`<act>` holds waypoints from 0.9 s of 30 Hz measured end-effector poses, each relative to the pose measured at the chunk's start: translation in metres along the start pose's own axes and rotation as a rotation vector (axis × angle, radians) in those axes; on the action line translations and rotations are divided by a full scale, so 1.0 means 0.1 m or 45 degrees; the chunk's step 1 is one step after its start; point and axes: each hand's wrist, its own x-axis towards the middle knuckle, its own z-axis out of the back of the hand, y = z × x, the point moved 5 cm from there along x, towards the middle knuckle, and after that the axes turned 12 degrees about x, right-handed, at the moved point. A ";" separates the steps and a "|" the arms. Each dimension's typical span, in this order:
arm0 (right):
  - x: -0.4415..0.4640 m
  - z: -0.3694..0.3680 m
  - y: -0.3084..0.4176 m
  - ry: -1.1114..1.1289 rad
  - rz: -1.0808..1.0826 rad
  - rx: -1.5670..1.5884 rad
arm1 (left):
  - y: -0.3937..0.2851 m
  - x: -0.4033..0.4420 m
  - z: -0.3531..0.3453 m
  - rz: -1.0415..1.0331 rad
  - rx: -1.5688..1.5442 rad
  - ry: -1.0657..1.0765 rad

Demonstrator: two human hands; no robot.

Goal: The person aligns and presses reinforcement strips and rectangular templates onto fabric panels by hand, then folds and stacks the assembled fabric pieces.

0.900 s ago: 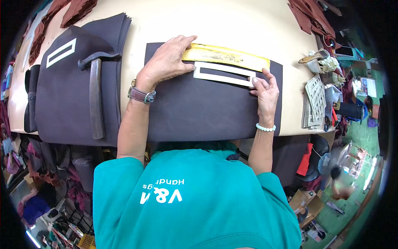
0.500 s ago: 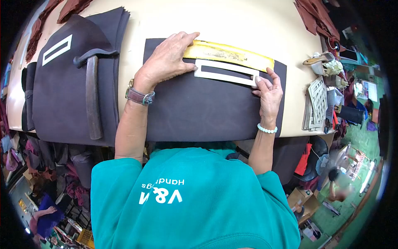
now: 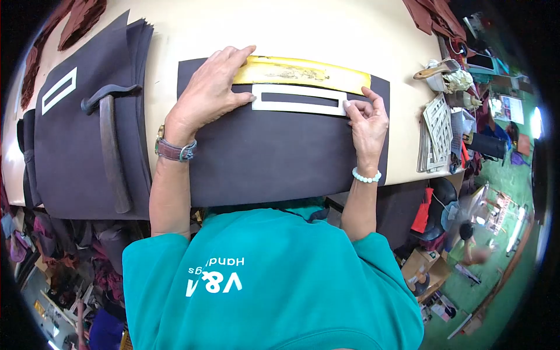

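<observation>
Left hand: Our left hand is palm down with thumb and fingers spread apart; its fingertips are at the near left end of the yellow strip and its thumb reaches the left end of the white frame.
Right hand: Our right hand has thumb and index finger apart, the thumb on the right end of the white frame, the index finger at the right end of the yellow strip, the other fingers curled.
White frame: A flat white frame with a long slot lies between our two hands.
Yellow strip: A worn yellow strip lies just beyond the white frame, running from our left fingers to our right index finger.
Dark sheet: A broad dark sheet lies under both hands, the frame and the strip.
Hammer: Left of our left hand, a hammer rests on a stack of dark sheets, its head away from us.
Second frame: A smaller-looking slotted piece lies on that stack, beyond the hammer to the left.
Card templates: Pale slotted templates lie piled to the right of our right hand.
Brush: A brush rests across a white container, farther off to the right of our right hand.
Table: A cream table supports all this.
</observation>
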 end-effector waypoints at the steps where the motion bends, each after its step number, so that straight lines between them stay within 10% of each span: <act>1: 0.00 0.00 0.00 -0.028 -0.013 -0.003 | 0.00 0.01 0.00 0.007 -0.009 0.008; 27: 0.05 -0.03 0.00 0.007 0.176 -0.168 | -0.03 -0.01 0.00 -0.080 -0.021 -0.080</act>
